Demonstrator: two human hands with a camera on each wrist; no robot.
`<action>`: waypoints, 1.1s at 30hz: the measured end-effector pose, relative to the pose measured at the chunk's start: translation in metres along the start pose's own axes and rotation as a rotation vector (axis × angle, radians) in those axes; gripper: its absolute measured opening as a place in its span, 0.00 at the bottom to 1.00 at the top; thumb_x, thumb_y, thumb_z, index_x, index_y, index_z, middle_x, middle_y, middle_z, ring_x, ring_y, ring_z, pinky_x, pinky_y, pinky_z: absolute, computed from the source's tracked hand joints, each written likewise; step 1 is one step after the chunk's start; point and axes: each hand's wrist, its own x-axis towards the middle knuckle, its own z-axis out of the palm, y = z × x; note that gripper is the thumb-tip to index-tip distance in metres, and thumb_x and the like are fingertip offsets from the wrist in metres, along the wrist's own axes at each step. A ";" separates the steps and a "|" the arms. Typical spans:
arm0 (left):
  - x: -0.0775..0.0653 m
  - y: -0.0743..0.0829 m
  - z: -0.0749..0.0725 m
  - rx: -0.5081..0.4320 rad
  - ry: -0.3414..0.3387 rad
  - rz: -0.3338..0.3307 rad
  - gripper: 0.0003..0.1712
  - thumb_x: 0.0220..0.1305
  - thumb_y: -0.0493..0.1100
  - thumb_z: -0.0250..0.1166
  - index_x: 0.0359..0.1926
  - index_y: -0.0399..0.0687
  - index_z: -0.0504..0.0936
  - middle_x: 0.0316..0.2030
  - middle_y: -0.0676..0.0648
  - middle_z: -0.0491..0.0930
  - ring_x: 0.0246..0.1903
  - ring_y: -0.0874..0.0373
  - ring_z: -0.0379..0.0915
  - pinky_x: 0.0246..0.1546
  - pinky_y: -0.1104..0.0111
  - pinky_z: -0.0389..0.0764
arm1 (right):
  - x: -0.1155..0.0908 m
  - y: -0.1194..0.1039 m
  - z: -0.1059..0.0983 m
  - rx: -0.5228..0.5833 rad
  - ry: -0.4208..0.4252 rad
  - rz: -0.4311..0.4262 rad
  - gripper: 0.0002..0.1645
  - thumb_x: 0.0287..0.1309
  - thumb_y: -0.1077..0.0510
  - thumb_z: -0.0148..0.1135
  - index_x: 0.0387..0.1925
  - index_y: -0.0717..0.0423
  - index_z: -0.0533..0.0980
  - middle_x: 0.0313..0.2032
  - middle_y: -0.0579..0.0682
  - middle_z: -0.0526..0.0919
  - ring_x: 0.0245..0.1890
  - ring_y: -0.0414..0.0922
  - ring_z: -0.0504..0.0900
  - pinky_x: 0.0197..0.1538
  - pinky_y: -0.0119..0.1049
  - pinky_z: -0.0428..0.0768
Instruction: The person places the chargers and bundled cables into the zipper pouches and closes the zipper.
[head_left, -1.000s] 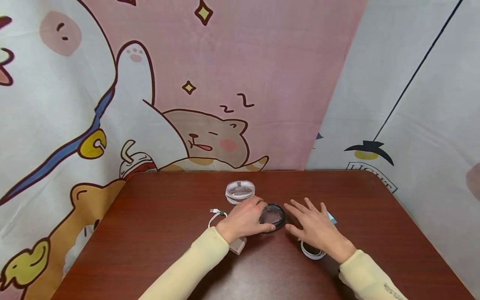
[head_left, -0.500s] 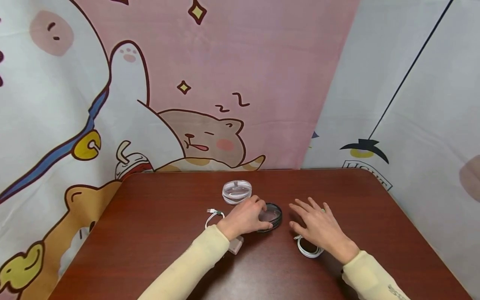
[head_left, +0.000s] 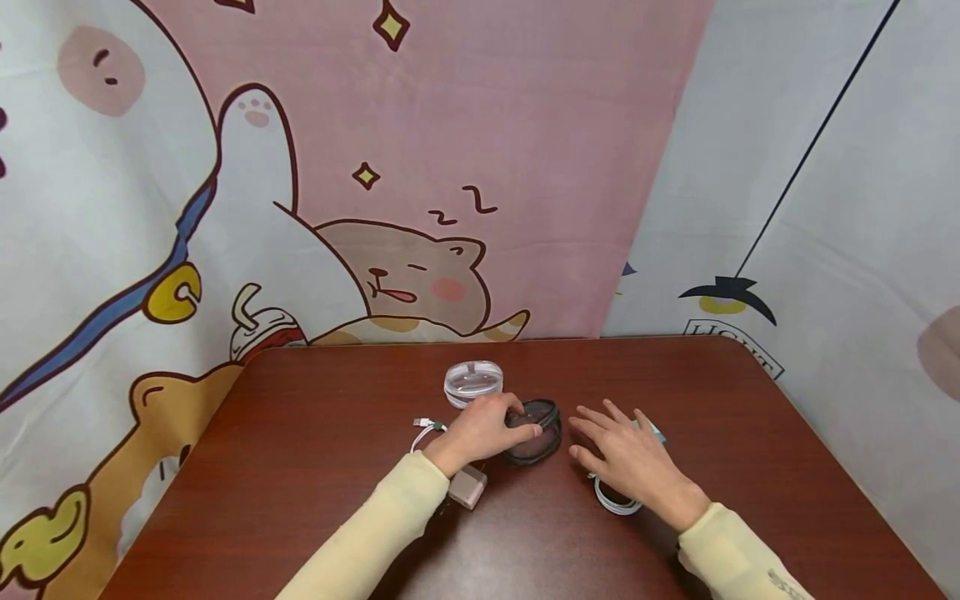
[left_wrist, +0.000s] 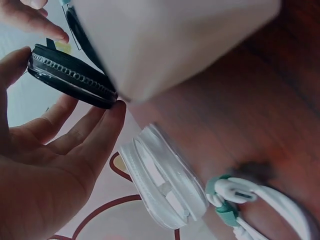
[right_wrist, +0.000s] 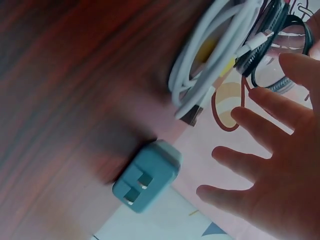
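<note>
My left hand (head_left: 480, 429) grips a small round black-edged zip case (head_left: 536, 437) between thumb and fingers, tilted up in the head view. In the left wrist view the zip teeth of the case (left_wrist: 72, 75) face the camera, and a second dark rim stands apart from it at an angle. My right hand (head_left: 626, 450) is just right of the case with fingers spread, holding nothing. Beneath it lies a coiled white cable (head_left: 617, 500), and a blue plug charger (right_wrist: 150, 175) is partly hidden behind it in the head view. A pale pink charger (head_left: 468, 487) sits by my left wrist.
Behind my left hand stands a clear round case with white edging (head_left: 474, 382). Another white cable (head_left: 427, 432), with a green tie, lies left of that hand. A patterned cloth (head_left: 562, 167) hangs at the far edge of the brown table (head_left: 315, 433).
The black case has tilted up in my left hand, and that hand has shifted slightly left, uncovering more of the pink charger. My right hand stays spread, moving slightly.
</note>
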 end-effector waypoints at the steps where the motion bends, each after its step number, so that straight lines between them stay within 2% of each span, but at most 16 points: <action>1: 0.000 -0.001 -0.001 -0.020 -0.002 -0.010 0.27 0.66 0.62 0.69 0.51 0.44 0.85 0.46 0.45 0.86 0.46 0.52 0.82 0.47 0.62 0.82 | 0.000 -0.001 0.000 0.004 -0.008 -0.005 0.27 0.69 0.44 0.65 0.63 0.53 0.81 0.66 0.53 0.78 0.69 0.66 0.70 0.62 0.77 0.65; 10: 0.000 -0.008 -0.003 -0.132 0.027 -0.057 0.27 0.68 0.63 0.65 0.48 0.45 0.87 0.42 0.49 0.87 0.46 0.52 0.84 0.46 0.62 0.82 | 0.003 -0.005 0.003 0.033 -0.067 -0.039 0.29 0.71 0.43 0.63 0.67 0.50 0.78 0.69 0.52 0.75 0.72 0.65 0.67 0.62 0.78 0.63; 16: 0.000 -0.011 -0.005 -0.128 0.043 -0.069 0.24 0.69 0.64 0.63 0.45 0.49 0.87 0.39 0.52 0.86 0.41 0.58 0.81 0.43 0.64 0.81 | 0.003 -0.006 0.004 0.047 -0.042 -0.041 0.33 0.70 0.43 0.65 0.71 0.50 0.73 0.70 0.52 0.75 0.71 0.63 0.68 0.63 0.77 0.64; 25: 0.000 -0.014 -0.005 -0.155 0.035 -0.102 0.26 0.71 0.64 0.61 0.47 0.48 0.87 0.40 0.52 0.87 0.40 0.59 0.80 0.42 0.65 0.80 | 0.004 -0.007 0.005 0.066 -0.025 -0.073 0.36 0.69 0.43 0.66 0.74 0.47 0.71 0.71 0.51 0.74 0.71 0.63 0.68 0.63 0.76 0.65; 33: 0.000 -0.018 -0.006 -0.213 0.051 -0.124 0.29 0.75 0.65 0.55 0.46 0.46 0.88 0.39 0.51 0.86 0.39 0.58 0.79 0.43 0.62 0.80 | 0.004 -0.007 0.006 0.044 -0.058 -0.084 0.31 0.69 0.43 0.66 0.69 0.50 0.76 0.71 0.53 0.74 0.72 0.64 0.66 0.63 0.77 0.63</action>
